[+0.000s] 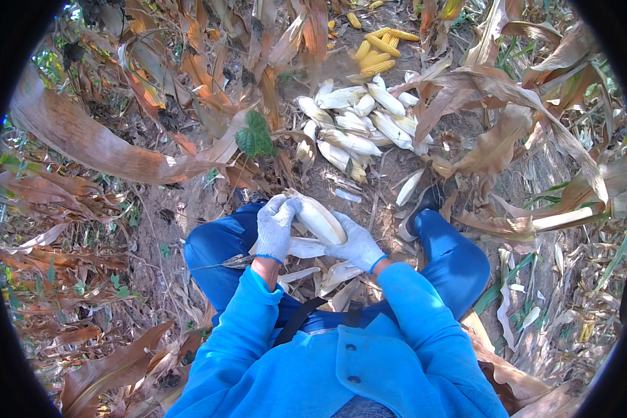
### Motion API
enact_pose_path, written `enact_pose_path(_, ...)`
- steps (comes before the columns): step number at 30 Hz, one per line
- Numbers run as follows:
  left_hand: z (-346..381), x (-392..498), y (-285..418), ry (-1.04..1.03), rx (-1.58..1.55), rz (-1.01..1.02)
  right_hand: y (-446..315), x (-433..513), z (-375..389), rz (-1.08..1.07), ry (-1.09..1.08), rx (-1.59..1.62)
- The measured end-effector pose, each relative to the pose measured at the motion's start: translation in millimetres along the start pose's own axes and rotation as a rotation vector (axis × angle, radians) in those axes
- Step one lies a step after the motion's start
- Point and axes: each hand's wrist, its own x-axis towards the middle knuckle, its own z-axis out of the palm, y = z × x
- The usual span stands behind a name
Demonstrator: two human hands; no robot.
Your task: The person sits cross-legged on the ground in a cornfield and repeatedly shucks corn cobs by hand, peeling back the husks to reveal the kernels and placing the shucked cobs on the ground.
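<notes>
Between my two gloved hands is an ear of corn (318, 218) in its pale husk, tilted from upper left to lower right. My left hand (276, 227), in a grey knit glove, grips its upper end, where the husk tip sticks out. Around the lower, thicker end curls my right hand (358, 243), gloved the same way. Whether any kernels are bare cannot be seen. Loose pieces of husk (339, 274) lie on the ground below my hands, between my legs. A strip of husk (306, 247) shows just under the ear.
Ahead lies a pile of husked-over corn ears (352, 125). Beyond it sit several bare yellow cobs (381, 52). A single unpeeled ear (410, 187) rests near my right shoe (423, 209). Dry corn leaves (501, 94) arch in from the right, and another long leaf (109, 151) from the left.
</notes>
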Motion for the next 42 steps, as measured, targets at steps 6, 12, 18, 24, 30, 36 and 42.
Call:
enact_pose_path(6, 11.7, 2.7, -17.3, -0.063, -0.462, -0.158, 10.4, 2.6, 3.4, -0.021, -0.174, 0.474)
enact_pose_path(12, 34.8, 15.8, -8.8, 0.044, -0.873, -0.359, 18.4, 4.3, 5.9, -0.013, -0.295, 1.07)
enact_pose_path(18, 64.7, 24.7, -0.2, -0.02, -0.958, -0.375, 22.4, 18.5, 9.2, 0.066, -0.124, 1.403)
enact_pose_path(24, 59.4, -22.7, -16.0, -0.043, -0.196, -0.406, 41.1, 29.1, -9.4, 0.035, -0.032, 1.72)
enact_pose_path(30, 6.9, -71.1, -24.2, -0.305, 0.397, -0.362, 48.1, 34.8, -28.0, 0.091, 0.347, 1.482)
enact_pose_path(36, -7.0, -39.1, -36.7, -0.252, 1.14, 0.039, 32.7, 31.4, -29.7, -0.06, 0.299, 1.172)
enact_pose_path(42, 41.6, 15.5, 14.2, -0.253, 0.296, 0.037, 12.3, 18.2, -27.4, -0.091, -0.17, 0.971)
